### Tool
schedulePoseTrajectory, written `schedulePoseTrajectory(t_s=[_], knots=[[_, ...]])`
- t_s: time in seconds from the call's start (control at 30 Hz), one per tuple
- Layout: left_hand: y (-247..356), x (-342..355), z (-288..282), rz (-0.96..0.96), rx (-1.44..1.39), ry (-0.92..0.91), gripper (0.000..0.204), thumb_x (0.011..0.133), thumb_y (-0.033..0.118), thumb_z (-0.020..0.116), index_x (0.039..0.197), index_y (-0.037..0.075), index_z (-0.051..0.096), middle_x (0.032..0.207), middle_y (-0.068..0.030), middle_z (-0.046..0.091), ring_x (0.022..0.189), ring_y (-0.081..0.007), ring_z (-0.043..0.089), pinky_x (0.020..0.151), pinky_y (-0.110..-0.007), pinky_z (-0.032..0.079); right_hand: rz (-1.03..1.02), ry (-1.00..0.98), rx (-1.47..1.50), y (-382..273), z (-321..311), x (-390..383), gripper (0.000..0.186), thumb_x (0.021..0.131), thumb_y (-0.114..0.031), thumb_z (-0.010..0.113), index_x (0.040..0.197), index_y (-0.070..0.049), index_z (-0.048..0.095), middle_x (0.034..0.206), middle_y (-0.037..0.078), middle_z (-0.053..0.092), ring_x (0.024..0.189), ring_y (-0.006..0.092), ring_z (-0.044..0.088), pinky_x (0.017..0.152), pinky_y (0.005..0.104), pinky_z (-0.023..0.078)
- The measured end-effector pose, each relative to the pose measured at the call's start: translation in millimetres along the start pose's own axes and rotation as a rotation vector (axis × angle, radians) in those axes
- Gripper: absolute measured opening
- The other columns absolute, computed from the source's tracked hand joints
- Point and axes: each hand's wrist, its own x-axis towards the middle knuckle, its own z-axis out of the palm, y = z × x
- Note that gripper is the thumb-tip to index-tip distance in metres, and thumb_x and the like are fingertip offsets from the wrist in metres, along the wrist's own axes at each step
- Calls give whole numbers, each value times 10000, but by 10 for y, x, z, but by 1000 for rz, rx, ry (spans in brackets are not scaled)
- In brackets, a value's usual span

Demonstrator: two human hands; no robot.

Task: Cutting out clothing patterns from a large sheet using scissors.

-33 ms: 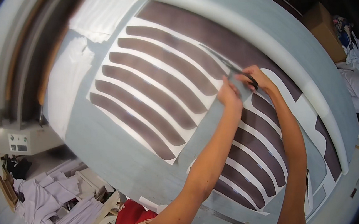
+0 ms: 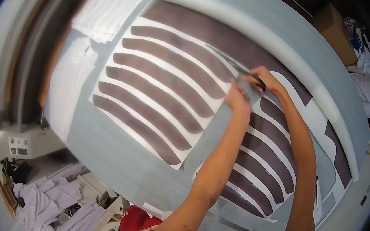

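Note:
Scissors [image 2: 233, 63] with dark handles are in my right hand [image 2: 266, 80], fingers closed round the handles. Their blades point to the far left, along the border between a white sheet with curved brown strips [image 2: 154, 85] and a larger brown sheet [image 2: 211, 22]. My left hand [image 2: 237, 97] is closed at the near right corner of the striped sheet, just left of the scissors. Its fingertips pinch the sheet's edge there. Beneath my forearms lies a second striped sheet [image 2: 262, 166], partly covered by them.
A long white roll [image 2: 252, 29] runs along the table's far right side. White layered material [image 2: 98, 18] lies at the far left of the blue-grey table [image 2: 83, 135]. Folded pale cloth [image 2: 51, 197] is piled at lower left. A cardboard box [image 2: 334, 32] stands at right.

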Motion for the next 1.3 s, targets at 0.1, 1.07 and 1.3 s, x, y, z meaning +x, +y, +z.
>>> schedulePoseTrajectory(t_s=[0.1,1.07,1.3], knots=[[43,-29,7,-34,22,-5,396,1000,345,643,711,119,496,584,9,463,484,-119,432,459,-271,322,7,-4,-33,-140,17,194,423,903,-343,758,640,-78,559,535,-16,504,421,69,437,415,261,294],[23,-4,-78,-42,90,7,422,984,440,664,871,35,624,707,-18,596,602,-94,539,554,-261,433,-105,-41,-50,-1431,694,1734,531,765,-554,832,603,-127,560,513,-46,480,410,61,444,401,237,311],[-168,170,-204,-36,157,35,431,982,420,663,1004,-8,709,785,-16,664,664,-81,593,576,-250,460,-149,-4,-109,-1843,919,2169,543,746,-527,859,578,-122,538,525,-32,497,418,77,463,418,261,342]])
